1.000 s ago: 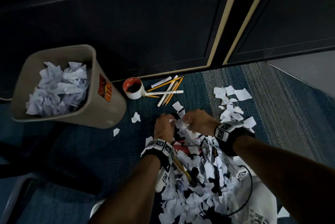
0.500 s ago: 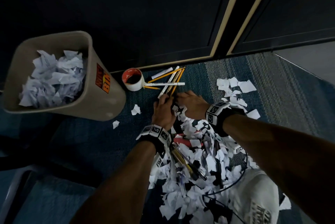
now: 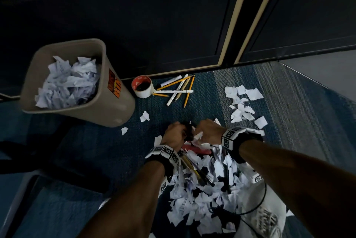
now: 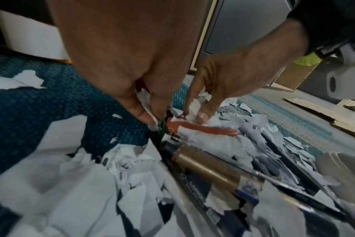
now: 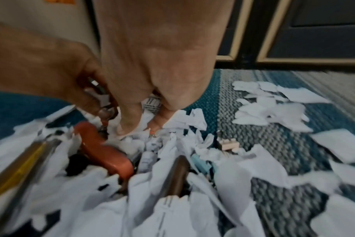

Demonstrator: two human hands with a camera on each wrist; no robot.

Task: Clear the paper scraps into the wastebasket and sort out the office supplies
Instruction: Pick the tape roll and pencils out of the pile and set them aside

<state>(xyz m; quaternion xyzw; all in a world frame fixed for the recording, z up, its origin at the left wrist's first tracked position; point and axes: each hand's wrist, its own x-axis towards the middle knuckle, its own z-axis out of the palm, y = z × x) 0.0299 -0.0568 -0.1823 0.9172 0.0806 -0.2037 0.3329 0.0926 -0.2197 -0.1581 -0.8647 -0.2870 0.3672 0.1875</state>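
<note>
Since supplies are buried in the same heap as the scraps, each grab has to separate the two, so don't scoop blind.

Wastebasket (image 3: 115, 110): on the carpet well left of the hands, already heaped with crumpled paper (image 3: 67, 81). Room looks tight, so press each load down or it may spill back out.

Main scrap pile (image 3: 202, 195): directly under and behind both wrists, with pens (image 3: 194, 170) and a red stapler-like tool (image 3: 194, 150) sticking out. A second loose patch of scraps (image 3: 244, 104) sits apart to the right, with no supplies visible in it, so it's an easy sweep for later.

Sorted supplies: tape roll (image 3: 142, 86) and a fan of pencils and markers (image 3: 177, 88) by the wall, just right of the basket. Anything pulled from the pile goes there.

Left hand (image 4: 120, 52): fingers curled, pinching white scraps at the far edge of the pile, with small clips, one green (image 4: 162, 128), caught at the fingertips beside the red tool.

Right hand (image 5: 152, 52): fingers curled down, gathering scraps (image 5: 184, 121) just beside the left hand. Can't tell if anything hard is in the grip.

Advice: before lifting, shake the clips out of the left handful and drop them by the tape. Gather paper only, cupped between both hands, and carry it low to the basket. A small pale clip-like piece (image 5: 229, 145) lies exposed on the carpet to the right; grab it separately.
</note>
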